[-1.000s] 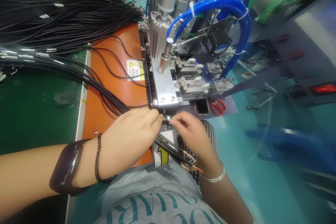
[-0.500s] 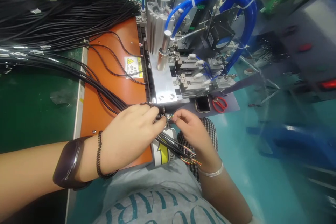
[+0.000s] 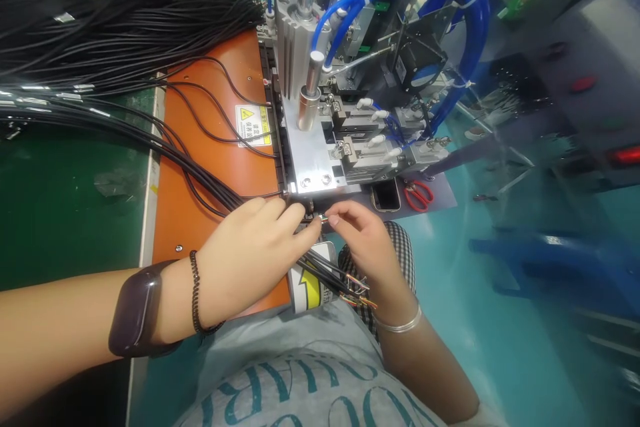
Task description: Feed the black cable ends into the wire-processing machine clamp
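Machine [image 3: 320, 140] sits at the orange plate's [image 3: 215, 167] right edge, with a big black cable bundle [image 3: 100, 33] fanned over the far-left corner of the green bench [image 3: 60, 200]. At the machine's near edge, left hand [image 3: 250, 257] pinches one black cable [image 3: 200, 177] just behind its stripped end, right hand [image 3: 367, 247] grips the tiny wire tips [image 3: 323, 218] between thumb and forefinger; more stripped cables [image 3: 340, 283] lie under the right wrist. Looks like the loading step: next move likely needs the tips aligned and pushed straight into the fixture slot [image 3: 305, 203].
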`<state>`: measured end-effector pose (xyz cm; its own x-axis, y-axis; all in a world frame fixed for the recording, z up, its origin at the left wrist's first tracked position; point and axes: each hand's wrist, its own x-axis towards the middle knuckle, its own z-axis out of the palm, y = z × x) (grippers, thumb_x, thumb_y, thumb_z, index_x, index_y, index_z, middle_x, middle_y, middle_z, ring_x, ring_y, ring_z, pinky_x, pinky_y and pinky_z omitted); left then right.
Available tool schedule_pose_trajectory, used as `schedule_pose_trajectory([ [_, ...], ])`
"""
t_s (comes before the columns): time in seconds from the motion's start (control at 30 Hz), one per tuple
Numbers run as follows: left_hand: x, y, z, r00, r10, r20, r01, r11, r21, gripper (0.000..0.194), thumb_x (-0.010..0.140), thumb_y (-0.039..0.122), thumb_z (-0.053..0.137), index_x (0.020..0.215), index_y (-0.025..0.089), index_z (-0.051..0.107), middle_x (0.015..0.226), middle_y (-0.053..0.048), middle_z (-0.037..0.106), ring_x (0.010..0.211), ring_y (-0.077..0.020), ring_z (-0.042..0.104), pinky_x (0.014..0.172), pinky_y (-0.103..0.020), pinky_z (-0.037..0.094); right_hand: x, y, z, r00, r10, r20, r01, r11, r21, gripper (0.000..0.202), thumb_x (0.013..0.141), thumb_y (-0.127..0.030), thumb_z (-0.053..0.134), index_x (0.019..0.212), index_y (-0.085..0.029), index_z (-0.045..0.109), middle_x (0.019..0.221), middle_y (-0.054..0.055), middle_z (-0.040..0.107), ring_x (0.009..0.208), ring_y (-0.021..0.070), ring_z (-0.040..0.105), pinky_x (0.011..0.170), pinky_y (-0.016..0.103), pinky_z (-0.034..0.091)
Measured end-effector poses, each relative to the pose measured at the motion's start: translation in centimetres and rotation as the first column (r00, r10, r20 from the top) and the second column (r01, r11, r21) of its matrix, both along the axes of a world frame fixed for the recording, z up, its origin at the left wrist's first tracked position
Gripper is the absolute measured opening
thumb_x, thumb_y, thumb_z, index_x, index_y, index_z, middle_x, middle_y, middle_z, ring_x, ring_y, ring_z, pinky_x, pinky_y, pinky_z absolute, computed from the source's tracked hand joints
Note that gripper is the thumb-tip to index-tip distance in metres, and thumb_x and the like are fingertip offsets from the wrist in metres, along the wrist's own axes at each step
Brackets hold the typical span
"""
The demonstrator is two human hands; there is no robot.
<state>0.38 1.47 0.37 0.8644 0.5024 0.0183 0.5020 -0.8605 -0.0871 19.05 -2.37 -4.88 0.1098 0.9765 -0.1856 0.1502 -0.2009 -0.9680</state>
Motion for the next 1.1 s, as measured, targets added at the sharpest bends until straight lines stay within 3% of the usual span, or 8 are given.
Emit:
schedule_pose_trajectory([
  [0.37,0.41,-0.39,0.03,1.000,0.004,-0.020,-0.004,1.000,-0.004,0.046,0.080,0.009,0.045,0.125,0.017,0.051,0.082,-0.006,0.052,0.077,-0.0229,0.053,0.065,-0.036,0.041,-0.31,0.14,-0.80,1.000,-0.025,-0.012,0.025,0.999,-0.048,0.017,0.080,-0.034,0.059,0.074,-0.018,0.059,0.069,-0.001,0.056,0.065,0.0133,0.052,0.059,0.024,0.043],
  [0.57,0.15,-0.76,-0.26,1.000,0.011,0.007,-0.011,1.000,0.017,0.044,0.082,0.008,0.044,0.124,0.017,0.052,0.082,-0.006,0.051,0.077,-0.0225,0.053,0.067,-0.036,0.042,-0.63,-0.42,-0.26,0.976,-0.081,0.202,0.067,0.995,0.075,0.012,0.083,-0.028,0.056,0.076,-0.019,0.060,0.074,0.000,0.058,0.068,0.0135,0.052,0.062,0.025,0.043],
  [0.7,0.15,-0.74,-0.31,1.000,0.014,0.018,-0.015,1.000,0.021,0.045,0.081,0.007,0.042,0.123,0.017,0.053,0.081,-0.006,0.051,0.076,-0.0227,0.053,0.066,-0.036,0.043,-0.78,-0.55,-0.02,0.963,-0.081,0.257,0.060,0.994,0.086,0.013,0.084,-0.028,0.056,0.077,-0.019,0.060,0.075,0.000,0.059,0.069,0.0135,0.053,0.063,0.025,0.042],
  [0.83,0.30,-0.62,-0.18,1.000,0.018,0.004,-0.018,1.000,-0.012,0.047,0.080,0.007,0.042,0.124,0.019,0.052,0.082,-0.006,0.050,0.075,-0.0227,0.053,0.066,-0.035,0.043,-0.84,-0.36,-0.19,0.974,-0.072,0.215,0.068,0.997,0.025,0.013,0.083,-0.029,0.055,0.076,-0.018,0.058,0.073,-0.001,0.056,0.066,0.0128,0.050,0.060,0.025,0.041],
  [0.97,0.39,-0.47,-0.03,0.999,0.015,-0.030,-0.016,0.999,-0.040,0.053,0.079,0.006,0.041,0.130,0.020,0.045,0.083,-0.006,0.050,0.076,-0.0232,0.054,0.064,-0.035,0.043,-0.65,0.01,-0.85,0.998,-0.044,0.046,0.048,0.996,-0.081,0.013,0.081,-0.029,0.057,0.073,-0.018,0.056,0.067,-0.002,0.053,0.063,0.0125,0.049,0.058,0.024,0.041],
  [1.03,0.38,-0.40,-0.01,1.000,0.010,-0.026,-0.011,0.999,-0.040,0.051,0.080,0.006,0.041,0.130,0.019,0.046,0.084,-0.006,0.051,0.077,-0.0237,0.055,0.064,-0.036,0.043,-0.46,0.08,-0.90,0.999,-0.032,0.023,0.033,0.999,-0.037,0.009,0.081,-0.027,0.058,0.082,-0.018,0.059,0.071,-0.001,0.054,0.065,0.0128,0.050,0.060,0.025,0.042],
  [1.1,0.34,-0.35,-0.02,1.000,0.007,-0.009,-0.008,1.000,-0.021,0.042,0.082,0.007,0.041,0.121,0.018,0.052,0.083,-0.005,0.052,0.077,-0.0232,0.055,0.065,-0.035,0.042,-0.28,0.04,-0.55,0.992,-0.002,0.127,-0.010,0.996,0.094,0.014,0.081,-0.020,0.058,0.095,-0.020,0.063,0.080,0.000,0.056,0.072,0.0132,0.052,0.065,0.026,0.044],
])
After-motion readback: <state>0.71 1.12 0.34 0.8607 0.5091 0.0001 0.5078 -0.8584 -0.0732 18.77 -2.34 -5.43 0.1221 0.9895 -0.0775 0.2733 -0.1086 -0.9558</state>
